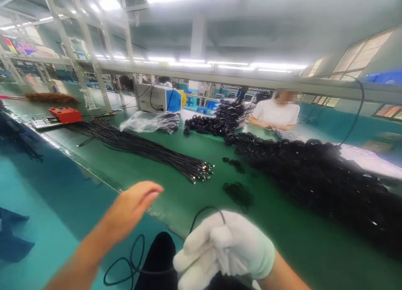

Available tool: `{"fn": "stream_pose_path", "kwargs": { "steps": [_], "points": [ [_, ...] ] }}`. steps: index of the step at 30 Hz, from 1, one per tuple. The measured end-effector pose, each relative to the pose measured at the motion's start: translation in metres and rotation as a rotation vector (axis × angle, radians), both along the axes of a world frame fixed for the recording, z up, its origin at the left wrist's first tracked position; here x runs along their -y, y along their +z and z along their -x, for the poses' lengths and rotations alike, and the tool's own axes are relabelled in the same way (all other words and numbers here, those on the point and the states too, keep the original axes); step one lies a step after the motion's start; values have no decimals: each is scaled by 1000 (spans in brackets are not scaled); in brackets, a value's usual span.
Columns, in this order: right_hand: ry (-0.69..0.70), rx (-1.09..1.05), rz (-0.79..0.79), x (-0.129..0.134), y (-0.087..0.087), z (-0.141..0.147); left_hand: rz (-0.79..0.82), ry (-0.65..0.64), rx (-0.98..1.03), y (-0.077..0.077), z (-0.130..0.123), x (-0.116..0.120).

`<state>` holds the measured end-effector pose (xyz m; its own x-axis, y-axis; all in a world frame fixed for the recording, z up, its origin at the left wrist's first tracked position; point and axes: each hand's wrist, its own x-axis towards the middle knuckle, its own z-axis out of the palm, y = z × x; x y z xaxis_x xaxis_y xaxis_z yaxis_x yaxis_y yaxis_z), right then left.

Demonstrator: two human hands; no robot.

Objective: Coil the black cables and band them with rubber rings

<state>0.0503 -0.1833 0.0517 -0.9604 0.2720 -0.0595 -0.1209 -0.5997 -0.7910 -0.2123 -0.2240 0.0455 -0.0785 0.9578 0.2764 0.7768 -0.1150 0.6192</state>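
My right hand (pixel 226 244), in a white glove, is closed round a thin black cable (pixel 157 273) near the table's front edge. Part of that cable loops up over the glove, and loose coils of it hang down to the left, beside my knee. My bare left hand (pixel 135 202) is over the table edge, with its fingers together and slightly blurred; nothing can be made out between them. Beyond it, a long bundle of straight black cables (pixel 141 150) lies on the green table (pixel 169 193), its metal connector ends pointing right.
Coiled black cables (pixel 298 168) form a large heap along the right, with small coils (pixel 238 194) nearer. Behind are a plastic bag (pixel 150 121), a blue-and-white machine (pixel 160 98), a red control box (pixel 65 114) and a seated person (pixel 276 112) across the table.
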Motion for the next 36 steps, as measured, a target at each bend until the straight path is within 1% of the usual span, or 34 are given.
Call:
{"fn": "stream_pose_path", "kwargs": {
  "steps": [1,2,3,4,5,6,8,9,11,14,16,18,24,27,29,31,33,34,36],
  "points": [
    [12,-31,63,0,-2,1,-28,-158,81,13,-26,-15],
    [19,-48,115,0,-4,-1,-12,-332,165,22,-50,-27],
    [16,-44,148,-1,-6,-4,76,-519,232,27,-70,-36],
    [1,-22,160,-1,-8,-8,175,-652,285,30,-88,-42],
    [-25,4,169,-2,-10,-13,244,-730,321,30,-101,-46],
    [-53,28,176,-2,-11,-19,279,-760,335,30,-111,-49],
    [-69,51,193,-3,-14,-29,247,-734,319,29,-123,-55],
    [-65,41,200,-4,-16,-33,220,-725,307,29,-126,-59],
    [-74,-21,214,-7,-21,-38,219,-740,304,31,-128,-67],
    [-117,-109,266,-14,-30,-37,273,-739,339,34,-128,-79],
    [-112,-110,301,-21,-34,-35,288,-723,336,36,-128,-84],
    [-92,-94,302,-27,-38,-32,294,-708,319,37,-128,-87],
    [-17,-112,233,-38,-38,-31,293,-672,272,41,-127,-94],
    [-5,-116,245,-39,-34,-29,295,-657,272,40,-127,-100],
    [-27,-134,258,-39,-30,-28,294,-645,316,34,-130,-102],
    [-96,-189,252,-41,-24,-29,331,-628,434,21,-132,-100],
    [-212,-262,229,-45,-14,-35,406,-574,548,1,-133,-90],
    [-278,-292,216,-48,-9,-39,436,-525,564,-11,-132,-83],
    [-395,-326,197,-57,3,-48,465,-439,451,-34,-127,-64]
  ]
}}
